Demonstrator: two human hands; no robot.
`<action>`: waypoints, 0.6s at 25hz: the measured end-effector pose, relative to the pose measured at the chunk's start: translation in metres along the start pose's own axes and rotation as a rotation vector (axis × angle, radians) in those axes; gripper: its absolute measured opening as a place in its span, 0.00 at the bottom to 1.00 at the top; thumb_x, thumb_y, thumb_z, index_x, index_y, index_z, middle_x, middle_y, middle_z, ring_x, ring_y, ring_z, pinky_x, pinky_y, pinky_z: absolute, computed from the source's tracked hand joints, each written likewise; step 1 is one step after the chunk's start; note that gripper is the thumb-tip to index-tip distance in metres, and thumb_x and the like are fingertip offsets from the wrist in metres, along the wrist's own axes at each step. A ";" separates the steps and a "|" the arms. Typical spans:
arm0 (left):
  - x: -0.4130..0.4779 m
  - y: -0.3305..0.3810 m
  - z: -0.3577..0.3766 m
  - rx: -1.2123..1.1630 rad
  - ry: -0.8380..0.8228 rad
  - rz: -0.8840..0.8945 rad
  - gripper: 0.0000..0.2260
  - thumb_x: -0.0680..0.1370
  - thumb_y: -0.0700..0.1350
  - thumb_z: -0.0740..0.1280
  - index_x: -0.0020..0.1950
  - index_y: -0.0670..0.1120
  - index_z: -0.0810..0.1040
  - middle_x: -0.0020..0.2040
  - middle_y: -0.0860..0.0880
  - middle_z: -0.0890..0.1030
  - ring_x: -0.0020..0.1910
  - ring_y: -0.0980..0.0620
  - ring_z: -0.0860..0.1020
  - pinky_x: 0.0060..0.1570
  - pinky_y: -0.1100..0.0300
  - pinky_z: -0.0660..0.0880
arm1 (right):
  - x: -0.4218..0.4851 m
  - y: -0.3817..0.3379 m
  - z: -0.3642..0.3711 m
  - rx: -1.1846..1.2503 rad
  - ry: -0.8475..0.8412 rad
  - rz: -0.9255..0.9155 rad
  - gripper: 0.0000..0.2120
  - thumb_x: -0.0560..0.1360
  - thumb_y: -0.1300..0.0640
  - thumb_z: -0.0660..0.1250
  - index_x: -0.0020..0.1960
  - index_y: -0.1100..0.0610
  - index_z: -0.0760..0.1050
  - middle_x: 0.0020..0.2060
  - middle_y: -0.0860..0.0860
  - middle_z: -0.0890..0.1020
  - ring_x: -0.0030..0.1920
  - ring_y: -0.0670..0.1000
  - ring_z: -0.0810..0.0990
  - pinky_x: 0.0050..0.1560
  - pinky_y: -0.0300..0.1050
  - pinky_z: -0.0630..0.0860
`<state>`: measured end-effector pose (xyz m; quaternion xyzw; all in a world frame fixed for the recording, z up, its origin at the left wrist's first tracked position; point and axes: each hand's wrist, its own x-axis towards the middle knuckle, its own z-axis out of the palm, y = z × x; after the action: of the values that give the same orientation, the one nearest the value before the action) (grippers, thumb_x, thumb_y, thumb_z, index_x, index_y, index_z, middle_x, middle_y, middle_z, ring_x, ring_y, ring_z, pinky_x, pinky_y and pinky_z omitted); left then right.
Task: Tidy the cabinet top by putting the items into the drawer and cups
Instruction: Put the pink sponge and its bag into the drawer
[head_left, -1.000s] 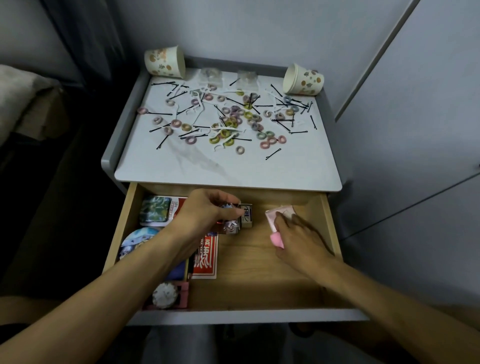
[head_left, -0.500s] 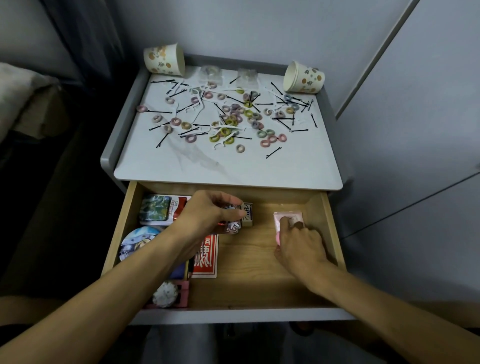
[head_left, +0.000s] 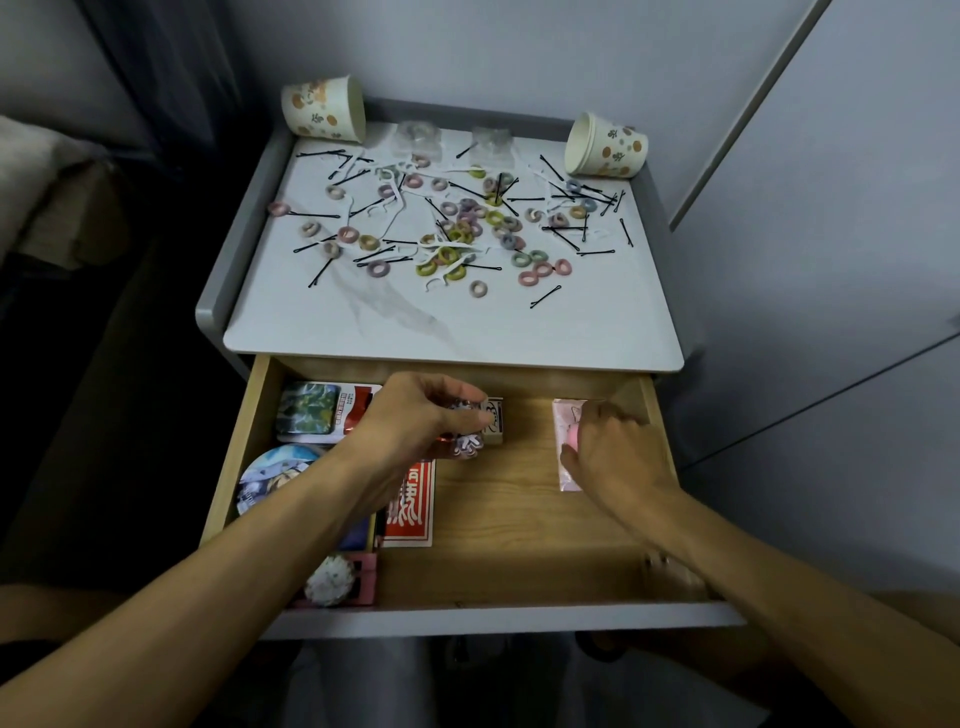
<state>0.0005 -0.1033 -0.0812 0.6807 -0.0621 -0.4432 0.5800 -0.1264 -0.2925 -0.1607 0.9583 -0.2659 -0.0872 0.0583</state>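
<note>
both hands are down in the open drawer (head_left: 519, 519), toward its back edge. the left hand (head_left: 415, 421) has its fingers curled round a small clear packet (head_left: 465, 444), just beside a small box (head_left: 493, 421). the right hand (head_left: 613, 452) lies bent over a pink packet (head_left: 563, 423) near the back right corner, and i cannot tell whether it is gripping or only resting. the surface (head_left: 571, 332) above is strewn with hair rings (head_left: 478, 288), hairpins (head_left: 545, 297) and floss picks (head_left: 436, 283). one cup (head_left: 322, 114) lies tipped at the back left corner and the other cup (head_left: 605, 145) at the back right. the risk i see is a wrist lifting out and catching the surface's front edge, or a careless sweep dropping mixed bits into the drawer. a nudged cup would likely roll.
</note>
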 end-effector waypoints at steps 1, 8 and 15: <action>0.001 0.000 0.000 0.000 -0.001 0.001 0.09 0.71 0.34 0.74 0.50 0.40 0.82 0.40 0.44 0.83 0.29 0.57 0.80 0.29 0.66 0.74 | 0.002 0.004 -0.004 -0.009 0.039 0.013 0.20 0.77 0.47 0.64 0.63 0.59 0.71 0.56 0.55 0.79 0.48 0.54 0.81 0.37 0.42 0.71; 0.002 -0.003 0.002 0.007 -0.005 -0.003 0.11 0.71 0.34 0.74 0.53 0.39 0.81 0.41 0.43 0.83 0.29 0.56 0.81 0.28 0.66 0.75 | 0.008 0.012 -0.001 -0.219 0.065 -0.101 0.29 0.53 0.57 0.82 0.51 0.54 0.75 0.32 0.54 0.81 0.28 0.53 0.78 0.26 0.39 0.58; 0.006 -0.009 -0.003 0.009 0.003 -0.014 0.08 0.73 0.35 0.73 0.52 0.40 0.82 0.42 0.43 0.84 0.33 0.53 0.81 0.31 0.64 0.76 | 0.002 0.010 0.004 -0.299 0.006 -0.084 0.23 0.66 0.55 0.77 0.58 0.57 0.75 0.51 0.58 0.78 0.42 0.55 0.80 0.37 0.44 0.75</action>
<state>0.0019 -0.1017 -0.0924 0.6843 -0.0583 -0.4460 0.5740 -0.1300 -0.3022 -0.1634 0.9494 -0.2097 -0.1252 0.1977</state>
